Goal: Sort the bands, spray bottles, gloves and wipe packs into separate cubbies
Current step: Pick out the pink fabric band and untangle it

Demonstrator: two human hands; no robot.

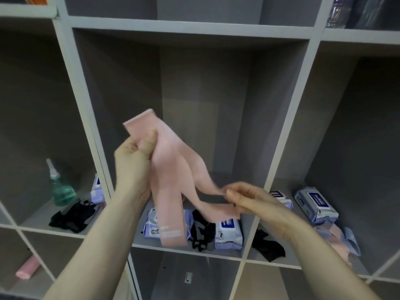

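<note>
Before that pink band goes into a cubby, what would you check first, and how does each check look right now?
1. Left hand grips the pink band firmly: ok.
2. Right hand pinches the band's other end: ok.
3. Band folded neatly: not ok, loops hang loose.
4. Middle cubby holds one kind only: not ok, wipe packs and a black glove share it.
5. A cubby already started for bands: cannot tell; a pink roll lies lower left.

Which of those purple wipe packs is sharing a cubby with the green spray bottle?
The wipe pack standing at the left cubby's right wall, behind the black gloves and right of the spray bottle. The others lie in the middle and right cubbies.
</note>
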